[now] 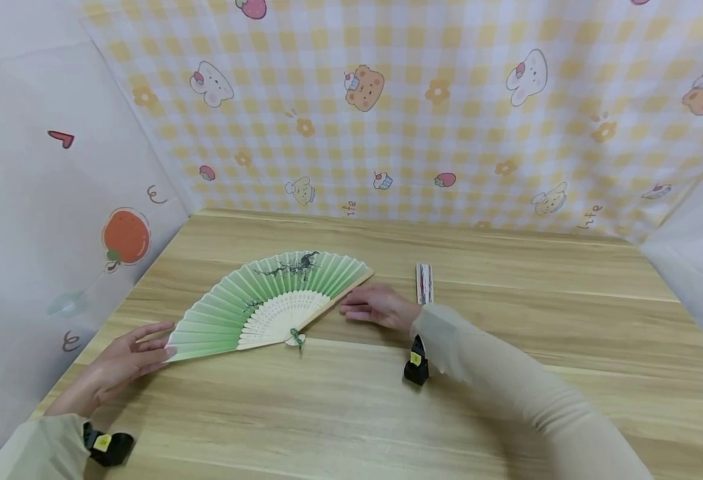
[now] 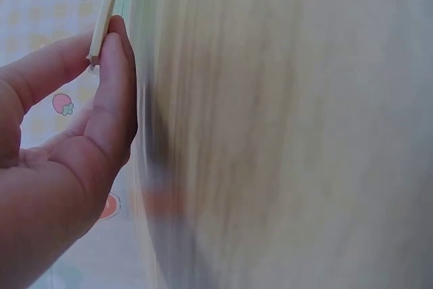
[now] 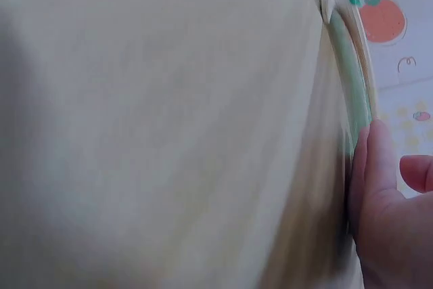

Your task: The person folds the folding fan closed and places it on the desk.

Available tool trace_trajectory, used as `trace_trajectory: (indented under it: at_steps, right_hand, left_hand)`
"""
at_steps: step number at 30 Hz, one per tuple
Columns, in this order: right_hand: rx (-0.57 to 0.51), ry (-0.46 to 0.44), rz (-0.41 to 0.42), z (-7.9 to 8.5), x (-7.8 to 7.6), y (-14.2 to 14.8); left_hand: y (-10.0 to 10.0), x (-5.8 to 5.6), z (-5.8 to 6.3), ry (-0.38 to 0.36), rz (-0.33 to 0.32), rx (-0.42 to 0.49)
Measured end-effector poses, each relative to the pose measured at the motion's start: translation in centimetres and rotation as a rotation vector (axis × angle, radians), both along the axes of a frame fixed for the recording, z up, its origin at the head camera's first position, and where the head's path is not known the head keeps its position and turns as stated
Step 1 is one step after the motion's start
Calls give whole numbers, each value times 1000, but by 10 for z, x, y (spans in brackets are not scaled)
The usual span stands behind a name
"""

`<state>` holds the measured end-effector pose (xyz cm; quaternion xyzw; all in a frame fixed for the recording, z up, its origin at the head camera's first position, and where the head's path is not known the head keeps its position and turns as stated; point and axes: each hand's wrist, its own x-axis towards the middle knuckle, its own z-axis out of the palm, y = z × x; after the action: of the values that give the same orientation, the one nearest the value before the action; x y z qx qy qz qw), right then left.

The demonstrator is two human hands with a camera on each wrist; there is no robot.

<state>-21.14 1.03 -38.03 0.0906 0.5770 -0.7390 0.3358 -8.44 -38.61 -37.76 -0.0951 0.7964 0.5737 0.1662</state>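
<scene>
A green folding fan [image 1: 216,313] with a dark branch print lies spread on the wooden table, its pale ribs meeting at a pivot with a green cord [image 1: 296,337]. My left hand [image 1: 125,361] pinches the fan's left end between thumb and fingers; in the left wrist view the end stick [image 2: 107,18] sits between them. On the other side, my right hand [image 1: 381,307] is beside the right outer stick [image 1: 336,300]. The right wrist view shows its fingers [image 3: 380,160] extended at the fan's edge, the thumb held apart. Whether they press on the stick is hard to tell.
Behind my right wrist lies a narrow patterned strip [image 1: 424,283]. The wooden table [image 1: 303,427] reaches a yellow checked cloth [image 1: 411,133] at the back and a white printed sheet [image 1: 27,220] on the left. Black wrist devices are strapped on both arms.
</scene>
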Motion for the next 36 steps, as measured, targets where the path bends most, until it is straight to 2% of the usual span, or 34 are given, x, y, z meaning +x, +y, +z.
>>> trace_trajectory:
  at_steps: [5, 9, 15, 20, 23, 30, 36]
  right_hand:
    - [66, 63, 20, 7, -9, 9]
    - [123, 148, 67, 12, -20, 14]
    - [277, 315, 139, 18, -41, 17]
    - [455, 509, 219, 20, -55, 17]
    - [508, 576, 243, 19, -62, 17]
    - [507, 536, 249, 15, -72, 19]
    - [575, 562, 287, 12, -76, 16]
  left_hand:
    - [0, -1, 2, -11, 3, 13]
    - [0, -2, 2, -13, 11, 74]
    - [0, -3, 1, -13, 17, 102]
    - [2, -4, 0, -7, 16, 119]
    - [3, -4, 0, -3, 9, 141]
    - [6, -3, -1, -7, 5, 146]
    - [8, -2, 0, -9, 6, 105]
